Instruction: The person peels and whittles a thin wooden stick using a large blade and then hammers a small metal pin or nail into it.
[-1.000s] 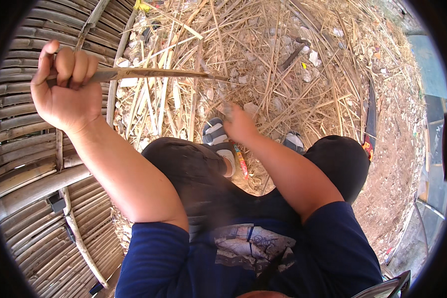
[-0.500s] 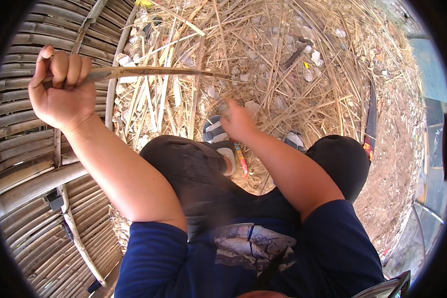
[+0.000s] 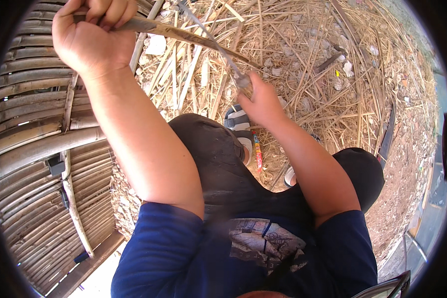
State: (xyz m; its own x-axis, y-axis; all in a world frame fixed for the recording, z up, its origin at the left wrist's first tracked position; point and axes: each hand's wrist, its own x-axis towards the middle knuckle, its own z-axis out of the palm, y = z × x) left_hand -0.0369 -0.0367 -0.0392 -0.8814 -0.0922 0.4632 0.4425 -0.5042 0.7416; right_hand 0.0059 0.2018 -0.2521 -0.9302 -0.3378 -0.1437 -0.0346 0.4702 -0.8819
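Note:
My left hand [image 3: 95, 38], raised at the upper left, is closed round one end of a long brown strip of bamboo [image 3: 176, 33]. The strip slants down to the right, and its far end lies just above my right hand [image 3: 264, 102]. In that hand I grip the wooden handle of a knife [image 3: 244, 85], with fingers wrapped round it. Its long, narrow grey blade [image 3: 203, 31] points up and to the left, crossing over the strip. Whether blade and strip touch, I cannot tell.
Bamboo slivers and straw [image 3: 293, 59] litter the ground ahead. A wall of bamboo slats [image 3: 30, 129] runs along the left. My knees [image 3: 360, 174] are bent below my arms, and a red printed strip [image 3: 258, 154] lies by my shoe [image 3: 237, 118].
My left hand and the bamboo strip have moved up and to the right in the picture. The right hand, blurred before, now shows the knife clearly, its blade across the strip. The whole view has shifted.

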